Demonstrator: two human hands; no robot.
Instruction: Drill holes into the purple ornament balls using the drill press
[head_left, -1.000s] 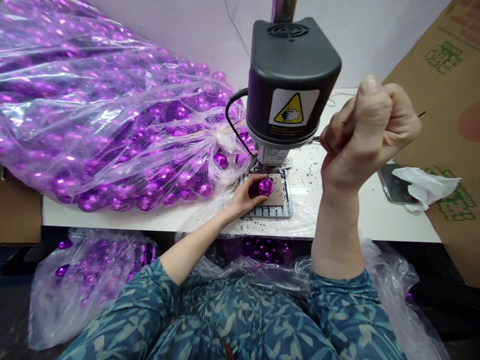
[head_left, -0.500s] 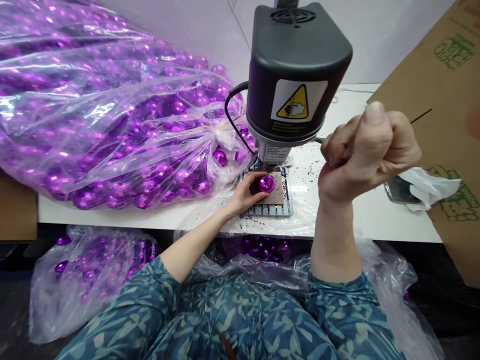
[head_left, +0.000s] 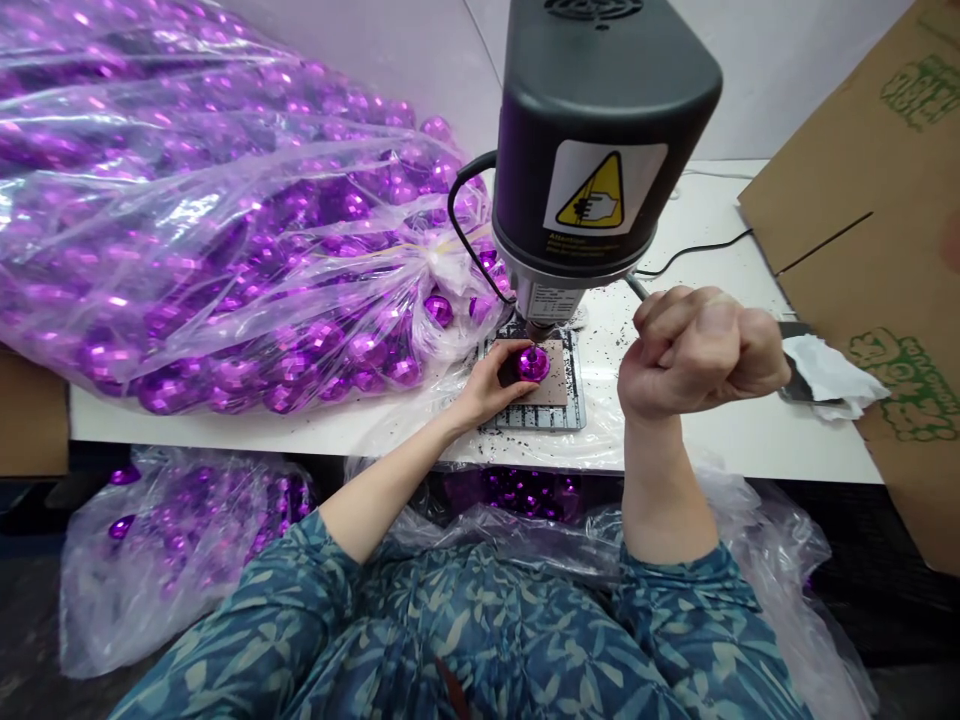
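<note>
My left hand grips a shiny purple ball and holds it on the brown pad of the drill press base, right under the spindle. The dark grey drill press head with a yellow warning sticker hangs over it. My right hand is closed in a fist round the press lever, of which only a short metal stub shows to the right of the head.
A big clear plastic bag of purple balls fills the left of the white table. More bagged balls lie under the table. A cardboard box, a phone and white tissue are on the right. Black chips litter the table.
My right fist has swung down with the lever, from level with the press head to table height. The left hand keeps the ball under the spindle.
</note>
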